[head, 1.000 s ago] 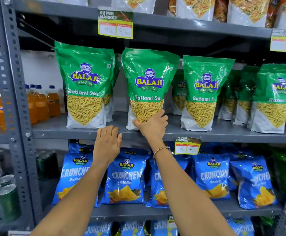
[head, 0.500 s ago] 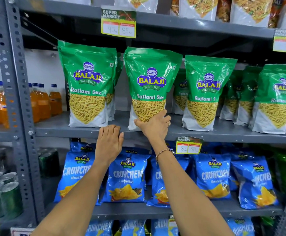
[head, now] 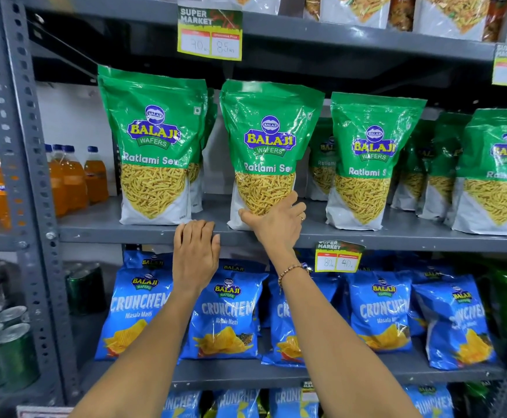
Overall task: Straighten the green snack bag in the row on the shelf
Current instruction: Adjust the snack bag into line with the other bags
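Right hand (head: 276, 220) unmoved, fingers (head: 288, 200) around green snack bag (head: 268, 146).

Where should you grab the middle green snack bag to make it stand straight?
Probably low down, at the base of the middle green bag, coming from the front. It stands upright on the shelf with its weight at the bottom, so turning it there should not tip it. The right hand already cups that lower front; the left hand rests on the shelf edge.
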Available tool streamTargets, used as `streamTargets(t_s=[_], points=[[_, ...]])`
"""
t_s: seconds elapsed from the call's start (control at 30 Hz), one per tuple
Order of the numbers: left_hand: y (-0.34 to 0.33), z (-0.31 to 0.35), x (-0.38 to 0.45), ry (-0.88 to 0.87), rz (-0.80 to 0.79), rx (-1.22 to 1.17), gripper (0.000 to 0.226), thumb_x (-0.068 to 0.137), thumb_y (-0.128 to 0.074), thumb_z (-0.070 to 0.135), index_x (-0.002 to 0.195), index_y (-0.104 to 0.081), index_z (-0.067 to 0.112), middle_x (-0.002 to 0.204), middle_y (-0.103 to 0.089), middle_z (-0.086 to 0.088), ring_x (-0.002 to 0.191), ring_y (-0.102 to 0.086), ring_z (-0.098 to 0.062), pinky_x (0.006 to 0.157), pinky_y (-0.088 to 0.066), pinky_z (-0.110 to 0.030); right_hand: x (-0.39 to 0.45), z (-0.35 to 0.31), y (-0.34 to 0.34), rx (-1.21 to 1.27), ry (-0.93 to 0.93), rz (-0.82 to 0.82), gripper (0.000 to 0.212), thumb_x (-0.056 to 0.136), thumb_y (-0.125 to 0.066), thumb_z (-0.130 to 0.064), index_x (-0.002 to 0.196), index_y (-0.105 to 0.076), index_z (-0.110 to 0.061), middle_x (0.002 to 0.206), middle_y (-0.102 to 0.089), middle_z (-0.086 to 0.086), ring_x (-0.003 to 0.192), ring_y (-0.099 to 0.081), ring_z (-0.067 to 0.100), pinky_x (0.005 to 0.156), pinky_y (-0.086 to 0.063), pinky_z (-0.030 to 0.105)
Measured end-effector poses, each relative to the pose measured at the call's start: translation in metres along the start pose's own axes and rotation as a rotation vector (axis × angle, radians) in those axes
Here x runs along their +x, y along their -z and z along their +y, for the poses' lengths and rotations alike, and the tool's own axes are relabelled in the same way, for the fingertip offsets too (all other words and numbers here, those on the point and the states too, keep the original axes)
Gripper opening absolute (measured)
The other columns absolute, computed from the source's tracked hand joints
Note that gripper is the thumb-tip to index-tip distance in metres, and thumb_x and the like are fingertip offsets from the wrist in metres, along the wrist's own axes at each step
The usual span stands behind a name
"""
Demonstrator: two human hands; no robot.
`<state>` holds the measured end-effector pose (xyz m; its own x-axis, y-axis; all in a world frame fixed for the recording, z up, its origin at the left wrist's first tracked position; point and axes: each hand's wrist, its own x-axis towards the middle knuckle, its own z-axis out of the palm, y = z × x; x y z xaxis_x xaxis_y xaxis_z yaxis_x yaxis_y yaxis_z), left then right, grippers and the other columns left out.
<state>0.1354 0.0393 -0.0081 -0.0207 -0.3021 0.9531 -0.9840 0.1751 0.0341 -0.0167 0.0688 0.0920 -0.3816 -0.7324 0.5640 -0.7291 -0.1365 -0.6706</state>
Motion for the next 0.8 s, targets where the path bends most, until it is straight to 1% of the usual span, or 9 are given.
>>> streamTargets(t_s=[0.47,0.63,0.8], points=[[0.0,0.0,0.0,0.003,-0.025,0.035,0.035,0.1,-0.035,0.029,0.112,-0.056,0.005,0.109,-0.059,-0.013,0.101,-0.052,-0.033,0.101,-0.034,-0.047,0.013,0.0,-0.012,-0.029,-0.014,-0.028,0.112,0.062,-0.071,-0.064,0.142,-0.024,-0.002,0.129,-0.039,0.017,0.117,-0.045,0.036,0.092,-0.046,0.042],[0.002,0.002,0.0,-0.001,-0.022,0.071,0.035,0.1,-0.034,0.029,0.113,-0.056,0.004,0.109,-0.058,-0.014,0.102,-0.052,-0.033,0.102,-0.034,-0.047,0.018,-0.001,-0.011,-0.02,-0.03,-0.1,0.113,0.064,-0.073,-0.062,0.144,-0.019,-0.003,0.134,-0.035,0.017,0.124,-0.04,0.035,0.096,-0.045,0.045],[0.009,0.005,0.003,0.007,-0.098,0.115,0.036,0.1,-0.031,0.028,0.112,-0.054,0.004,0.109,-0.056,-0.016,0.1,-0.05,-0.035,0.1,-0.035,-0.05,0.017,-0.002,-0.003,0.01,-0.034,-0.15,0.119,0.066,-0.073,-0.062,0.148,-0.012,-0.002,0.138,-0.031,0.018,0.126,-0.038,0.036,0.099,-0.043,0.045]])
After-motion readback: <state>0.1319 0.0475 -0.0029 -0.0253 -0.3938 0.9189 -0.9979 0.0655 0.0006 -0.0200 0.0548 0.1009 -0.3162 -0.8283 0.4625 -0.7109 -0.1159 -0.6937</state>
